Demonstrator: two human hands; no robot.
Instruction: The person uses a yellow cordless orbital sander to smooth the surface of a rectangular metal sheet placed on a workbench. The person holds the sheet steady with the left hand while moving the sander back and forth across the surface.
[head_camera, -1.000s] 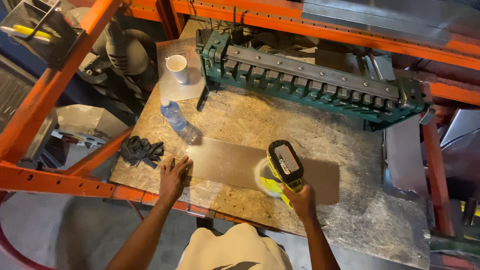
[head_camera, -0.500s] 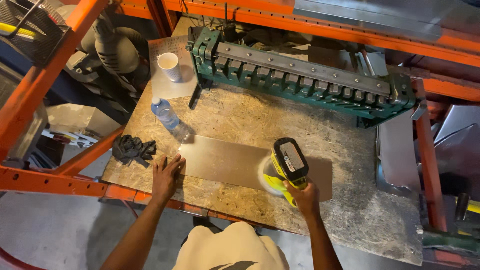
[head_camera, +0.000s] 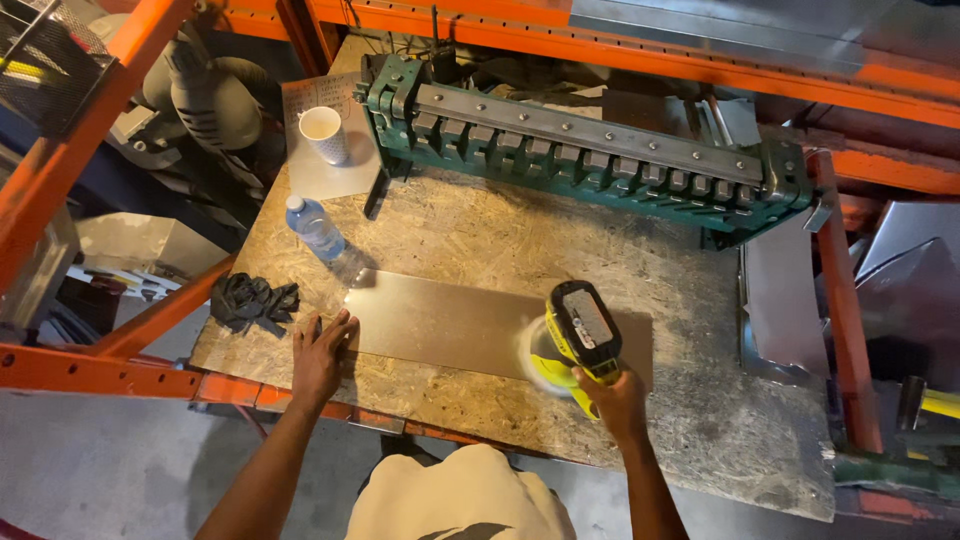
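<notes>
Nearest the front edge of the bench, a board of pressed wood chips: left hand spread flat, palm down and fingers open, gripping nothing, fingertips pressing on the left end of the metal sheet. Right hand closed around the rear grip of the sander, a yellow and black power tool with a dark battery block on top, its round pad blurred and lying flat on the right part of the sheet. Long axis of the tool running from the hand at the near right toward the far left, battery end pointing away from the front edge. Sheet itself a long, thin rectangle of dull grey metal, flat on the board, long axis parallel to the front edge, left end brighter with a glint at its far corner, right end duller beside the tool. Just off the sheet's left end, at the left edge, a crumpled pair of black gloves. Further back, near the left edge, a clear plastic water bottle with a blue cap, lying tilted. Beyond it, at the far left corner, a white paper cup upright on a small grey plate. Along the far edge, a green sheet-metal brake with a row of steel fingers, spanning most of the width. All around, orange rack beams.
</notes>
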